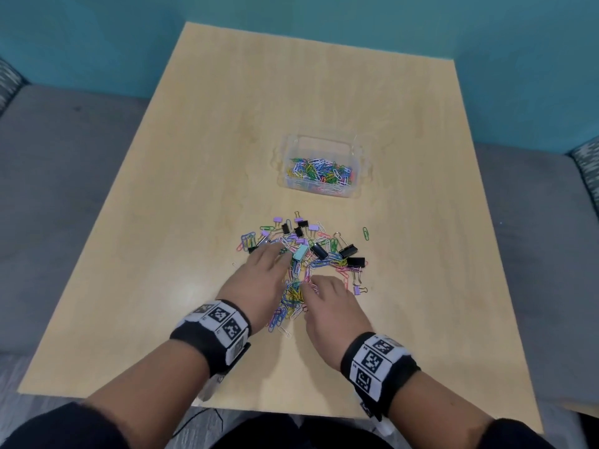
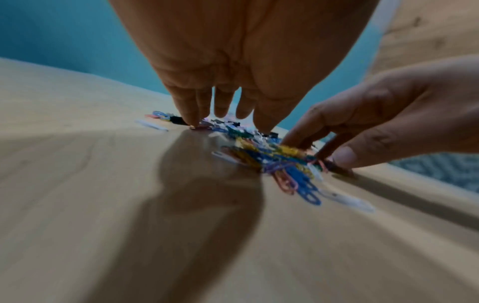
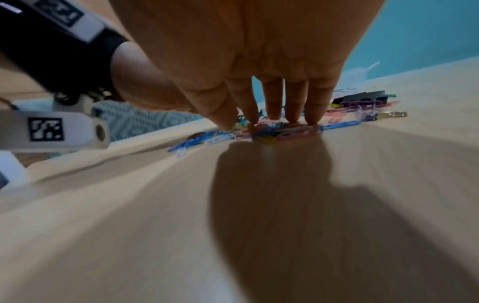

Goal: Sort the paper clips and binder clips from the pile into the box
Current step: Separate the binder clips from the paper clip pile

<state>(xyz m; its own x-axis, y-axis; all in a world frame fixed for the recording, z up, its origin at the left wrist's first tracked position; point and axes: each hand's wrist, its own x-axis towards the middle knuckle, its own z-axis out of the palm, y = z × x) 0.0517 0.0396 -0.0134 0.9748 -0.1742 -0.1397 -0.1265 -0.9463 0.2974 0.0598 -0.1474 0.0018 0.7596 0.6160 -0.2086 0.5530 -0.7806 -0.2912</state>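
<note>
A mixed pile (image 1: 301,254) of coloured paper clips and black, purple and mint binder clips lies mid-table. Behind it stands a clear plastic box (image 1: 359,157) holding several coloured paper clips. My left hand (image 1: 265,264) lies on the pile's left side with straight fingers; in the left wrist view its fingertips (image 2: 193,121) touch clips. My right hand (image 1: 324,293) rests on the pile's near part, and in the right wrist view its straight fingers (image 3: 272,114) press down on paper clips (image 3: 282,131). Neither hand has lifted anything.
The wooden table (image 1: 201,157) is bare to the left and right of the pile. One green paper clip (image 1: 365,234) lies apart to the right. Black binder clips (image 1: 355,261) sit at the pile's right edge. Grey seating surrounds the table.
</note>
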